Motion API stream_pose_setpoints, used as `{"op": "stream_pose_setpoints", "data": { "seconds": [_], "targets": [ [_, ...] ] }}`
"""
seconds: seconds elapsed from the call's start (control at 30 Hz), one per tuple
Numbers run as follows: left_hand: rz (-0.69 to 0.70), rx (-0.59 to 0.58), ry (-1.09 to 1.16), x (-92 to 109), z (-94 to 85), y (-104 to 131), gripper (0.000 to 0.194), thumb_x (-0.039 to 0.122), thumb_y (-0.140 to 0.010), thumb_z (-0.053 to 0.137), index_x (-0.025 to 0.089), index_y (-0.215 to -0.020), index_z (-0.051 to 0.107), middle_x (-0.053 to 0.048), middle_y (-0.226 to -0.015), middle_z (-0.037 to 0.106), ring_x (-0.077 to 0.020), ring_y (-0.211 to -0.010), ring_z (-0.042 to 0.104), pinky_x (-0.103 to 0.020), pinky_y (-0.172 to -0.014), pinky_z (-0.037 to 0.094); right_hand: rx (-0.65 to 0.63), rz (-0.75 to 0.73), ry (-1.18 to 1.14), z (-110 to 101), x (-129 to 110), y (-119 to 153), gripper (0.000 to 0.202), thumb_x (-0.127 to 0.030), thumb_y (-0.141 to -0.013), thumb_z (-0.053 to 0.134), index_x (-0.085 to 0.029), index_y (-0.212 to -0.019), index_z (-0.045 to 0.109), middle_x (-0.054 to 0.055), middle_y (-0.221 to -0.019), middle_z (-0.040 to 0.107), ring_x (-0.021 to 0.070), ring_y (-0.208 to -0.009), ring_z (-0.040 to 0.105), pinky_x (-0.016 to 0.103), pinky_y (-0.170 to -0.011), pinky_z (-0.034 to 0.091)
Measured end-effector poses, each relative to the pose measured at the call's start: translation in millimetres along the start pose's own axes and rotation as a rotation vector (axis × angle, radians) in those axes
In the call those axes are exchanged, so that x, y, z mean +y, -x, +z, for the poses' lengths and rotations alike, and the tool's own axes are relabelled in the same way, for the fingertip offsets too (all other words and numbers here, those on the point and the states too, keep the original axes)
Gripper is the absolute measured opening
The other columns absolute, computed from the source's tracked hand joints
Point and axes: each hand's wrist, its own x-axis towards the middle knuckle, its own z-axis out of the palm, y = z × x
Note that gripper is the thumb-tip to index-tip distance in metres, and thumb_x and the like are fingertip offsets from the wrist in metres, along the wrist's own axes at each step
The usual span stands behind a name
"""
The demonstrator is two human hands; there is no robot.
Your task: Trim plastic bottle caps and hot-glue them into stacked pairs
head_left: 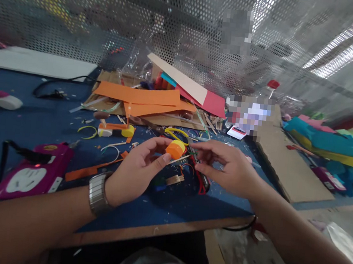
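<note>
My left hand (143, 164), with a metal watch band (98, 193) at its wrist, grips a small round orange-and-yellow piece (175, 149) between thumb and fingers. To its right, my right hand (223, 164) has thumb and fingers drawn together; what they hold is too small to make out. A thin pale stick (178, 160) spans the gap between the hands. Below the right fingers lies a dark tool with red parts (203, 183). Yellow-handled scissors (176, 133) rest behind the hands, and a small bundle of wooden sticks (174, 179) lies beneath them.
A purple box with a plugged cable (33, 171) stands at left. Orange paper strips (142, 95) lie on cardboard at the back. A small wheeled orange-and-yellow model (113, 130) sits left of the hands. At right are a bottle with a red cap (272, 85) and a cardboard sheet (289, 169).
</note>
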Motion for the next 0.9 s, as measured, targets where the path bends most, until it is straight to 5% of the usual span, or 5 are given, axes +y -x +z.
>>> {"op": "stream_pose_setpoints", "data": {
  "seconds": [0.13,0.23,0.43,0.73,0.9],
  "targets": [
    [0.012,-0.036,-0.01,3.8,-0.7,0.9,0.047,0.055,-0.102,0.083,0.019,-0.13,0.074,-0.013,-0.131,0.086,-0.0289,-0.121,0.08,-0.043,-0.11,0.064,-0.11,0.065,-0.408,26.9,2.0,-29.6,0.054,-0.044,-0.094,0.093,-0.023,-0.141,0.078,0.009,-0.117,0.083,0.0207,-0.088,0.076,0.035,-0.078,0.065],
    [0.036,-0.023,-0.035,4.7,-0.9,0.5,0.043,0.053,-0.103,0.083,0.019,-0.128,0.075,-0.013,-0.13,0.086,-0.0287,-0.12,0.081,-0.042,-0.11,0.065,-0.065,0.105,-0.567,39.4,4.9,-32.8,0.054,-0.044,-0.087,0.1,-0.023,-0.132,0.079,0.007,-0.112,0.083,0.0179,-0.083,0.073,0.031,-0.074,0.062],
    [0.028,-0.031,-0.099,2.0,-1.7,-1.5,0.035,0.043,-0.104,0.08,0.019,-0.129,0.082,-0.012,-0.133,0.088,-0.0289,-0.119,0.083,-0.041,-0.108,0.067,0.041,0.088,-0.617,49.8,12.6,-25.6,0.042,-0.046,-0.084,0.103,-0.024,-0.109,0.076,0.002,-0.09,0.073,0.0155,-0.073,0.065,0.027,-0.062,0.055],
    [0.081,-0.054,-0.232,5.8,-3.0,0.5,0.03,0.04,-0.108,0.073,0.023,-0.128,0.088,-0.008,-0.131,0.088,-0.0285,-0.121,0.082,-0.04,-0.11,0.065,0.029,0.121,-0.644,52.2,12.9,-20.7,0.05,-0.036,-0.082,0.104,-0.026,-0.119,0.071,0.003,-0.105,0.074,0.0151,-0.076,0.071,0.029,-0.065,0.059],
    [0.058,-0.08,-0.171,8.4,-0.2,3.3,0.027,0.037,-0.106,0.072,0.025,-0.124,0.089,-0.007,-0.135,0.087,-0.0281,-0.125,0.081,-0.038,-0.112,0.065,0.028,-0.027,-0.532,51.8,13.0,-21.1,0.047,-0.032,-0.087,0.099,-0.027,-0.127,0.073,0.005,-0.122,0.069,0.0144,-0.081,0.07,0.029,-0.064,0.058]
  ]
}}
